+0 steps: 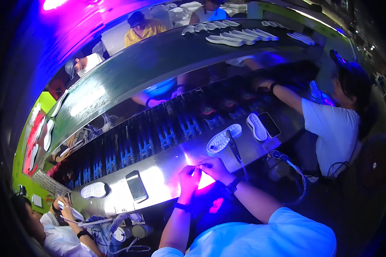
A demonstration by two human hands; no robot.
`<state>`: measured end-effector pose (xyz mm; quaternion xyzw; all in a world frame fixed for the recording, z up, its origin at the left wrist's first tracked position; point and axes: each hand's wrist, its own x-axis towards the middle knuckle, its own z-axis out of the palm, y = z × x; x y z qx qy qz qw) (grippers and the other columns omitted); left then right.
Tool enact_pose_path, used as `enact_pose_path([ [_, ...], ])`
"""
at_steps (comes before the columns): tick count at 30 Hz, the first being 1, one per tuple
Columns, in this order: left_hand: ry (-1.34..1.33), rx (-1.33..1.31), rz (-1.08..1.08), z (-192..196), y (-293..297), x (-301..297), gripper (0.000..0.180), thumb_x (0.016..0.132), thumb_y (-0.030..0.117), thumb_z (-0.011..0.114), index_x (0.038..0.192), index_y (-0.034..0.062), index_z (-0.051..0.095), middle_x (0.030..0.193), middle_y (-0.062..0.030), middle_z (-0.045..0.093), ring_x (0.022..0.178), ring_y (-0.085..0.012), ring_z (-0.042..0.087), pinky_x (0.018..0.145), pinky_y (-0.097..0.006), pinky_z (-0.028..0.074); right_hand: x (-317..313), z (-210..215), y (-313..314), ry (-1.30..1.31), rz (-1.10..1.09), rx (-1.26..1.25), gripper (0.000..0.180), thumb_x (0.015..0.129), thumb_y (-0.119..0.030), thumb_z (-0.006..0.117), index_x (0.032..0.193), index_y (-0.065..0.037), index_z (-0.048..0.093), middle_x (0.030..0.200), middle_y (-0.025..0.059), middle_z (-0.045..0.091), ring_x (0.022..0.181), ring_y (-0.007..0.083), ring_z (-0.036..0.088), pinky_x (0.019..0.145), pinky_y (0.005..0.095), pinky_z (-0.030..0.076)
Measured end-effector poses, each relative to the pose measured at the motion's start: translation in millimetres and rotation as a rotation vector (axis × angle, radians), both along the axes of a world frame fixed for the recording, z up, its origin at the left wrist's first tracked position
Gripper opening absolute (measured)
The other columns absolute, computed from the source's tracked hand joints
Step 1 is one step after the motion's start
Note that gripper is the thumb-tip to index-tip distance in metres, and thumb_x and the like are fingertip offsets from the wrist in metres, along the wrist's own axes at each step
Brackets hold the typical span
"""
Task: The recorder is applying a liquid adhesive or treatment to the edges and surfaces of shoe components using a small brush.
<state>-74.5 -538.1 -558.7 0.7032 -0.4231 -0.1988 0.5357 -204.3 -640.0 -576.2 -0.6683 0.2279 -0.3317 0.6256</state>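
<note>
My left hand (188, 179) and my right hand (215, 169) meet over the near edge of the metal worktop, in strong pink and violet light. Both have their fingers curled in a pinch, with the fingertips almost touching. Something small and dark seems to be between them, too small to tell. Beyond my right hand a white shoe sole (222, 140) lies tread up on the worktop. A dark handled tool (233, 147) with a cord rests across its edge. Another white sole (256, 127) and a dark phone (270, 124) lie side by side farther right.
Left of my hands are a phone (136, 187) and a white sole (93, 190). Behind the worktop runs a dark rack with blue holders (167, 139), then a long green belt (137, 70) carrying several soles. Co-workers sit at left (51, 227) and right (334, 120); cups and cables hang below.
</note>
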Motion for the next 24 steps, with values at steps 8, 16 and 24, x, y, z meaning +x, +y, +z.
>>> enact_pose_path([
  [8, 0.051, 0.001, 0.009, -2, -1, 0, 0.019, 0.090, 0.015, 0.072, 0.089, -0.0038, 0.072, 0.078, -0.0113, 0.071, 0.071, -0.0166, 0.067, 0.066, -0.031, 0.053, 0, 5, 2, 0.006, -0.057, -0.101, 0.022, 0.091, -0.013, 0.073, 0.110, -0.004, 0.075, 0.100, 0.0067, 0.074, 0.089, 0.0137, 0.069, 0.081, 0.0291, 0.054],
  [16, -0.024, -0.018, -0.008, -5, -1, -1, 0.019, 0.090, 0.016, 0.071, 0.088, -0.0033, 0.072, 0.076, -0.0112, 0.071, 0.070, -0.0168, 0.068, 0.065, -0.032, 0.053, 0, 1, 2, 0.021, -0.088, -0.046, 0.023, 0.089, -0.018, 0.076, 0.107, -0.003, 0.076, 0.097, 0.0062, 0.074, 0.088, 0.0134, 0.068, 0.080, 0.0303, 0.054],
  [24, 0.025, -0.041, -0.015, -6, -2, -2, 0.021, 0.091, 0.017, 0.070, 0.088, -0.0034, 0.072, 0.075, -0.0102, 0.071, 0.069, -0.0150, 0.066, 0.064, -0.032, 0.052, -3, -5, -1, 0.044, -0.043, -0.070, 0.025, 0.090, -0.014, 0.074, 0.112, -0.004, 0.074, 0.106, 0.0060, 0.073, 0.092, 0.0126, 0.067, 0.081, 0.0281, 0.053],
])
